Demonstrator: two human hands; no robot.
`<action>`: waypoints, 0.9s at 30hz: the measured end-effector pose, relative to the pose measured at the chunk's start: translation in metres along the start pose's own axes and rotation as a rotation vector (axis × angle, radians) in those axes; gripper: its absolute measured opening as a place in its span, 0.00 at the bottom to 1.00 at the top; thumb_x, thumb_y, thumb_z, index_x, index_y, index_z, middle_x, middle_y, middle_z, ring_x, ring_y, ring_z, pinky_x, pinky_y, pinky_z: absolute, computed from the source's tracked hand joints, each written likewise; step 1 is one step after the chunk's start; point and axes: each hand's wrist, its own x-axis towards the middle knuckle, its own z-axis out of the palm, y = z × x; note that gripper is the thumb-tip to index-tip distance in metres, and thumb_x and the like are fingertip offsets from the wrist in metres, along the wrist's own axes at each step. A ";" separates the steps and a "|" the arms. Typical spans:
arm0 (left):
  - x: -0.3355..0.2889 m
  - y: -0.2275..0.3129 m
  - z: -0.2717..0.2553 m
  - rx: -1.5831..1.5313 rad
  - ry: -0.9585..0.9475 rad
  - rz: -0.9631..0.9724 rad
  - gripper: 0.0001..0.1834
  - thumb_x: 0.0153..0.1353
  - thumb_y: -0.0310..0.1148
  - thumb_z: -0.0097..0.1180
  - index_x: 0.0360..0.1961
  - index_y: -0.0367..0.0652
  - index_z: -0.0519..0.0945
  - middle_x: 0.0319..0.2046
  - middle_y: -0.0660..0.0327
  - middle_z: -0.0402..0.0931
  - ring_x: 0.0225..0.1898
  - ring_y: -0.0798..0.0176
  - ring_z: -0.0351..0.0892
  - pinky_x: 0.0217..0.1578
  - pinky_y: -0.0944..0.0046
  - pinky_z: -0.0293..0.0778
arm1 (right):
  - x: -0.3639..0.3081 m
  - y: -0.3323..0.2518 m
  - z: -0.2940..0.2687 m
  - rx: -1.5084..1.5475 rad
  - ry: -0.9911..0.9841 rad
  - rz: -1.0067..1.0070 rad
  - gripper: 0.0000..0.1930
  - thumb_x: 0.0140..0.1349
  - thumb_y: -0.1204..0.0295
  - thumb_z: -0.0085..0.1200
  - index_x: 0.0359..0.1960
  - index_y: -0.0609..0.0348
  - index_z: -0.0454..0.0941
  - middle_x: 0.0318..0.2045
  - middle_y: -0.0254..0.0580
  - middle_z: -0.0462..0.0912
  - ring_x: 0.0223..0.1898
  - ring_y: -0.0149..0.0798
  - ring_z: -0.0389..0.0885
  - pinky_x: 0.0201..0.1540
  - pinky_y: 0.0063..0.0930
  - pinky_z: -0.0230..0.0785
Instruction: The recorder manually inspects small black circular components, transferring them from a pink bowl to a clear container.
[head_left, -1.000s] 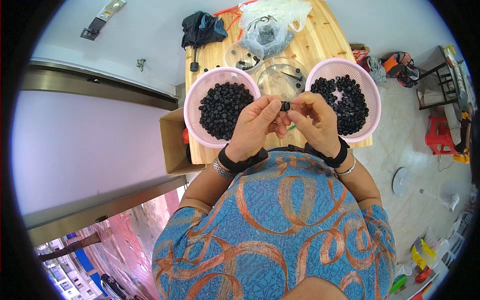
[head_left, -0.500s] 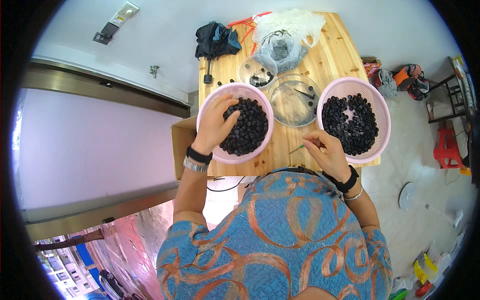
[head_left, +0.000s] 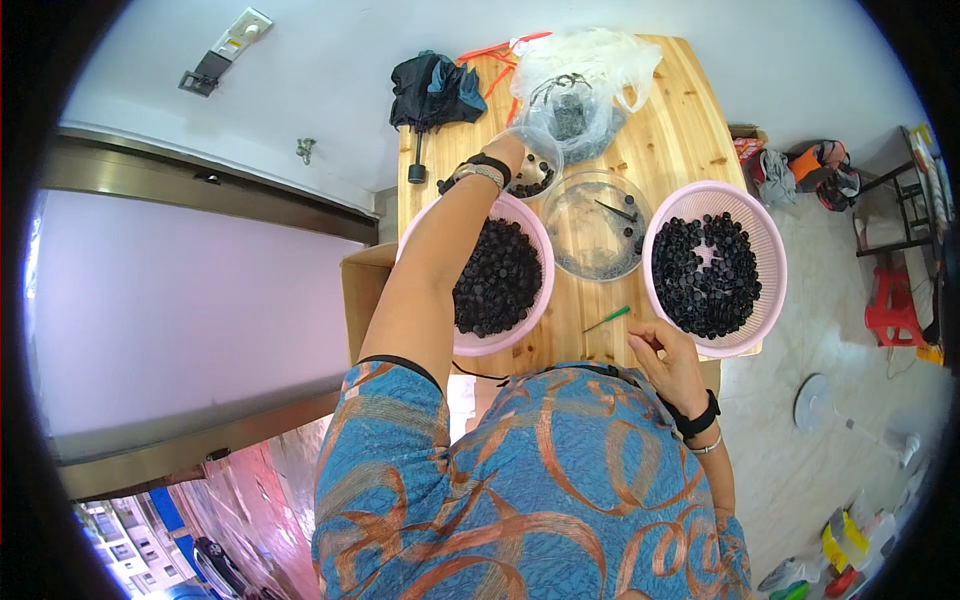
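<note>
My left hand (head_left: 506,152) is stretched far forward over the clear round tub (head_left: 556,150), which has a few small black round caps in it. Its fingers are hidden, so a grip cannot be made out. Under that forearm sits a pink basket (head_left: 547,270) heaped with black caps (head_left: 495,280). My right hand (head_left: 670,365) is near the table's front edge, fingers curled in toward the thumb; anything between them is too small to see. Just left of it lies a thin green-handled tool (head_left: 616,313), like a small screwdriver. Beside this hand, a second pink basket (head_left: 775,270) holds more black caps (head_left: 705,275).
Between the baskets stands a clear round dish (head_left: 580,225) with black tweezers (head_left: 614,210) and a few caps. A folded black umbrella (head_left: 430,90) and plastic bags (head_left: 590,70) lie at the back of the wooden table (head_left: 690,110). A cardboard box (head_left: 365,295) adjoins its left side.
My left hand has gone from the left basket of caps forward to the clear tub. My right hand has drawn back slightly from the green-handled tool, which stays on the table.
</note>
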 end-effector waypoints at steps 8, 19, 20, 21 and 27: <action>0.014 0.005 0.031 -0.092 -0.042 -0.108 0.11 0.53 0.31 0.50 0.36 0.41 0.80 0.37 0.50 0.78 0.42 0.51 0.77 0.42 0.56 0.73 | 0.011 0.000 -0.008 -0.055 0.067 -0.007 0.06 0.55 0.76 0.53 0.33 0.65 0.74 0.24 0.42 0.76 0.24 0.32 0.74 0.28 0.23 0.66; -0.044 0.003 -0.016 -1.395 0.070 0.005 0.09 0.54 0.26 0.54 0.36 0.36 0.75 0.29 0.63 0.75 0.33 0.71 0.76 0.33 0.73 0.73 | 0.095 0.008 -0.008 -0.439 0.131 -0.215 0.06 0.55 0.70 0.50 0.29 0.60 0.74 0.26 0.47 0.76 0.28 0.47 0.77 0.30 0.33 0.69; -0.057 0.008 -0.022 -1.698 0.042 -0.017 0.10 0.55 0.25 0.53 0.39 0.37 0.74 0.32 0.63 0.75 0.35 0.70 0.76 0.35 0.72 0.73 | 0.108 0.015 0.001 -0.552 0.045 -0.253 0.06 0.55 0.71 0.48 0.29 0.60 0.75 0.26 0.48 0.77 0.28 0.48 0.77 0.30 0.34 0.70; -0.068 0.011 -0.023 -1.826 0.055 0.010 0.12 0.59 0.25 0.49 0.44 0.37 0.72 0.38 0.59 0.74 0.38 0.69 0.75 0.39 0.72 0.74 | 0.121 0.023 0.009 -0.668 -0.042 -0.288 0.07 0.55 0.72 0.47 0.30 0.60 0.75 0.26 0.48 0.77 0.28 0.49 0.78 0.30 0.36 0.71; -0.124 0.033 -0.028 -2.377 0.012 0.121 0.12 0.62 0.25 0.45 0.46 0.33 0.70 0.40 0.55 0.75 0.38 0.66 0.76 0.43 0.71 0.75 | 0.181 0.054 0.057 -1.147 -0.427 -0.187 0.06 0.49 0.76 0.48 0.28 0.60 0.77 0.27 0.50 0.79 0.32 0.46 0.80 0.32 0.36 0.72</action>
